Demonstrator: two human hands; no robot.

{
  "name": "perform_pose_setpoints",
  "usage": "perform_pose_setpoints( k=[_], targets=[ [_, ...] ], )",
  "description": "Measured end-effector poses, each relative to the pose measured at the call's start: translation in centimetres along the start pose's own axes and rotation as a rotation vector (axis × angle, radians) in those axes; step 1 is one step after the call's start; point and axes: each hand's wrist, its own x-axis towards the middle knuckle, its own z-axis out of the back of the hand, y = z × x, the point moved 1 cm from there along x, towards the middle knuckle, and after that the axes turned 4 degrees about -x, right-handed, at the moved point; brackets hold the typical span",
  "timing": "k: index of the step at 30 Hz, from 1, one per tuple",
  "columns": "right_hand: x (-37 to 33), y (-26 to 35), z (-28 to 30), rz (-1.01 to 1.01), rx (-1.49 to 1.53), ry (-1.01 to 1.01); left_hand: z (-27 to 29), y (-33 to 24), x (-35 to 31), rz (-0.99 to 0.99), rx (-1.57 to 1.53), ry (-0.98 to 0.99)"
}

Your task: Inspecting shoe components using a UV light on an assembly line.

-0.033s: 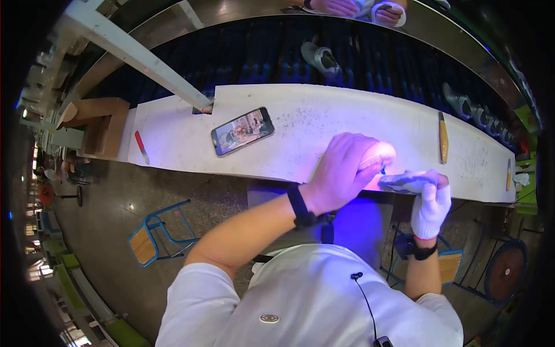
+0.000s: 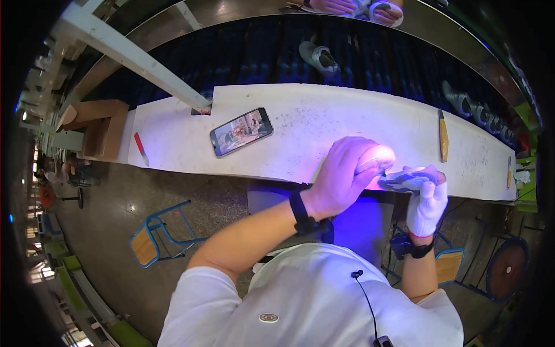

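My left hand (image 2: 337, 175), in violet light, curls its fingers over the table's front edge. It holds a rounded, brightly lit pale thing (image 2: 377, 157) whose kind I cannot make out. Close beside it on the right, my right hand (image 2: 429, 202) wears a white glove with bare fingertips. Its fingers and thumb grip a grey shoe (image 2: 407, 179), which lies level across the hand with its left end near the pale thing. Whether the two touch, I cannot tell.
On the white tabletop (image 2: 347, 110) lie a phone (image 2: 241, 132), a red-handled blade (image 2: 141, 148) and a yellow-handled tool (image 2: 443, 136). A dark roller conveyor beyond carries a sneaker (image 2: 318, 56) and several more at right. Across it show another person's hands (image 2: 385, 13). A white post rises at left; a stool (image 2: 151, 242) stands behind.
The shoe has tilted a little in my right hand, which has shifted slightly left. My left hand has moved only slightly and keeps its grip.
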Motion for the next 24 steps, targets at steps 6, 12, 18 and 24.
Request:
perform_pose_setpoints(
  k=[6, 12, 18, 24],
  targets=[
    [-0.7, -0.6, -0.1, -0.054, 0.152, 0.255, -0.6, -1.7, -2.5, 0.042, -0.226, -0.114],
    [-1.9, -0.3, -3.7, -0.064, 0.195, 0.421, 2.1, -3.6, -2.8, -0.01, -0.139, -0.065],
    [-3.1, 0.9, -6.4, -0.208, 0.46, 0.297, 2.8, -4.3, -5.4, 0.131, -0.327, -0.011],
    [-4.1, -0.3, -6.4, -0.027, 0.325, 0.253, -0.8, -5.2, -7.1, 0.266, -0.571, -0.228]
  ],
)
